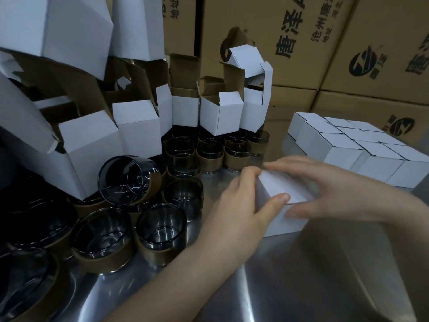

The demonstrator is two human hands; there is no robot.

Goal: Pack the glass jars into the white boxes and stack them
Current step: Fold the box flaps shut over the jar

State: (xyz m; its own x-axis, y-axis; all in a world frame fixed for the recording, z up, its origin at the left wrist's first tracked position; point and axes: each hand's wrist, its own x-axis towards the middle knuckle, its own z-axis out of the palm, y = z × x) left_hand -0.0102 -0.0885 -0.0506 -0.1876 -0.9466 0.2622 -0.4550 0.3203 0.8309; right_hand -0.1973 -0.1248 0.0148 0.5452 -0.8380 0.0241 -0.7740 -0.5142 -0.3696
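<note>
While the matte white box [282, 190] sits shut on the brushed steel table [267, 287], near centre, both hands grip it. The left hand [243, 205] curls round its left corner, thumb on the lid. The right hand [329, 189], blurred, arches over the top, fingers spread, thumb underneath. Left: round smoky glass jars [162, 225] in brown card sleeves. Far right: packed boxes [362, 154], a square block.

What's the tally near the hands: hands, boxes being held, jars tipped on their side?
Hands: 2 (left hand, right hand)
Held white box: 1
Tipped jar: 1
Total: 4
</note>
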